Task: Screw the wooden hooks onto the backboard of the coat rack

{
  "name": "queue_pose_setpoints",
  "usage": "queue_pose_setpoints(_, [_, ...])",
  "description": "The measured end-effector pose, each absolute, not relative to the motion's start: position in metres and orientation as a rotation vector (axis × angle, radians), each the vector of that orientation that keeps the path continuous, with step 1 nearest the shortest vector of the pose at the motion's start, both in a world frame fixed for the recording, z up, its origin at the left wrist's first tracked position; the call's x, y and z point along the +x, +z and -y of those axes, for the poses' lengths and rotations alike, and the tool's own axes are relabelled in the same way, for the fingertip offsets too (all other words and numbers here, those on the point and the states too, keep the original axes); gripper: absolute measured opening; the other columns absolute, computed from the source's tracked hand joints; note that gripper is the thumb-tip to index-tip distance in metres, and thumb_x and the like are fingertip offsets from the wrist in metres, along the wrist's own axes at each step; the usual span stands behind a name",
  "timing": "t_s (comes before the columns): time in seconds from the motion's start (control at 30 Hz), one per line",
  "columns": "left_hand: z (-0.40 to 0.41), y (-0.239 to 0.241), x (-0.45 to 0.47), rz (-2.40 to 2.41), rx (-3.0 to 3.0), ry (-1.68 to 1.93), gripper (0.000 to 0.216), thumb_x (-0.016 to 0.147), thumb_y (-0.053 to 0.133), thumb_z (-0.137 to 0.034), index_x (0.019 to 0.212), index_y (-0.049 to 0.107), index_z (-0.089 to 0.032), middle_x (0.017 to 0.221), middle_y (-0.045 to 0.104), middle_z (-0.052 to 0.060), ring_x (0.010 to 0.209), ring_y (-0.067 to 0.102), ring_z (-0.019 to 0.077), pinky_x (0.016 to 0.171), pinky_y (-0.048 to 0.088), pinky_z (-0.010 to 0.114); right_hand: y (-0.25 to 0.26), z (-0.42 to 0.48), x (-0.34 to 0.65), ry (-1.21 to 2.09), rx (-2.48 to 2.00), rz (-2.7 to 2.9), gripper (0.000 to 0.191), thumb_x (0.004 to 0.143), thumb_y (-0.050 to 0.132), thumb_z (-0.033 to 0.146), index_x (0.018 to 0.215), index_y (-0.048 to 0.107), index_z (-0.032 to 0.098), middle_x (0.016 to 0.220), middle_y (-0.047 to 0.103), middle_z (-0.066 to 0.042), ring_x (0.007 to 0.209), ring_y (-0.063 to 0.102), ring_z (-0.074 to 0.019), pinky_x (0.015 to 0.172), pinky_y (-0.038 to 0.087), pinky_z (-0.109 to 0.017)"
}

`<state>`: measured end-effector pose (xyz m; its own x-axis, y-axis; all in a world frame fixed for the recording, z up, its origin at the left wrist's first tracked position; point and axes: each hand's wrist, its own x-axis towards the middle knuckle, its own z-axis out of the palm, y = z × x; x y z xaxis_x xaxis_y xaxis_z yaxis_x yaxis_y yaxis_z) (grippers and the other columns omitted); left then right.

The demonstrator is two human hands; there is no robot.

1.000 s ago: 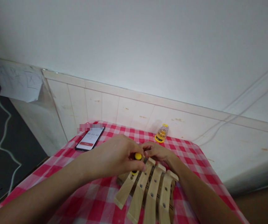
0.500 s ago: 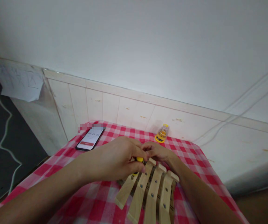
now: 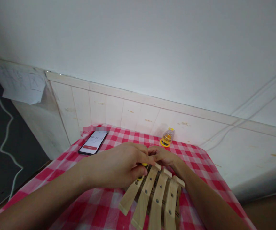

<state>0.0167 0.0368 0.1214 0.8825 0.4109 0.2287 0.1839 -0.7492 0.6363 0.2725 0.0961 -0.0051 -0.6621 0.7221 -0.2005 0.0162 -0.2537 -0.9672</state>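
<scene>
My left hand (image 3: 134, 163) is closed around a small yellow-and-black screwdriver (image 3: 144, 164), its thumb and fingers wrapped over the handle. The tool stands over the leftmost slat of a wooden piece (image 3: 160, 195) made of several pale, angled slats with screws in them. Part of the tool and the slat's far end are covered by my left hand. Beyond it, my right hand (image 3: 161, 156) has its fingers curled at the far end of the wooden piece, touching or nearly touching my left fingers. Its fingertips are partly hidden.
A phone (image 3: 93, 143) showing a timer lies on the red-and-white checked tablecloth (image 3: 99, 210) at the left. Near the back edge stands a clear cone-shaped bit case (image 3: 167, 137) with yellow ends. White wall panelling (image 3: 114, 105) rises behind the table.
My left fingers have shifted slightly on the yellow handle, with the index finger now stretched further toward the slats. My right hand and the wooden piece stay almost in place.
</scene>
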Motion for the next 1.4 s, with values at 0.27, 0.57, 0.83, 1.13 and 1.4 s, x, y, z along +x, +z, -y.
queue_pose_setpoints(0.27, [-0.038,0.115,0.018,-0.578,2.499,0.479,0.018,0.104,0.059,-0.027,0.102,0.076,-0.021,0.092,0.064,0.001,0.081,0.060,0.0144,0.069,0.041,0.024,-0.010,-0.105,0.276,1.978,-0.857,1.584,0.036,0.068,0.088,0.026,0.101,0.080,0.014,0.091,0.078,-0.004,0.074,0.068,-0.0145,0.077,0.055,-0.027])
queue_pose_setpoints(0.57, [-0.037,0.114,0.018,-0.452,2.361,0.498,0.030,0.101,0.057,-0.014,0.071,0.062,-0.016,0.080,0.062,-0.002,0.075,0.059,0.0105,0.067,0.038,0.022,-0.011,-0.107,0.278,1.951,-0.823,1.651,0.047,0.069,0.092,0.039,0.106,0.079,0.014,0.096,0.078,-0.006,0.088,0.070,-0.0187,0.087,0.053,-0.031])
queue_pose_setpoints(0.83, [-0.036,0.116,0.019,-0.421,2.310,0.491,0.031,0.098,0.055,-0.012,0.068,0.059,-0.017,0.079,0.063,-0.002,0.076,0.059,0.0115,0.069,0.041,0.022,-0.014,-0.108,0.280,1.947,-0.837,1.648,0.049,0.069,0.092,0.039,0.108,0.079,0.014,0.097,0.079,-0.007,0.087,0.071,-0.0189,0.085,0.053,-0.031])
queue_pose_setpoints(1.13, [-0.036,0.115,0.018,-0.493,2.447,0.577,0.017,0.096,0.058,-0.011,0.094,0.073,-0.021,0.096,0.074,0.000,0.086,0.067,0.0146,0.076,0.044,0.023,-0.012,-0.107,0.277,1.966,-0.859,1.605,0.044,0.067,0.092,0.033,0.105,0.080,0.016,0.101,0.079,-0.006,0.087,0.071,-0.0189,0.087,0.055,-0.032])
queue_pose_setpoints(1.4, [-0.032,0.117,0.016,-0.565,2.524,0.559,0.014,0.097,0.052,-0.014,0.102,0.062,-0.023,0.095,0.070,0.000,0.085,0.066,0.0173,0.081,0.048,0.027,-0.022,-0.110,0.278,1.958,-0.839,1.565,0.040,0.064,0.094,0.040,0.092,0.081,0.016,0.088,0.078,-0.003,0.076,0.067,-0.0166,0.076,0.055,-0.029])
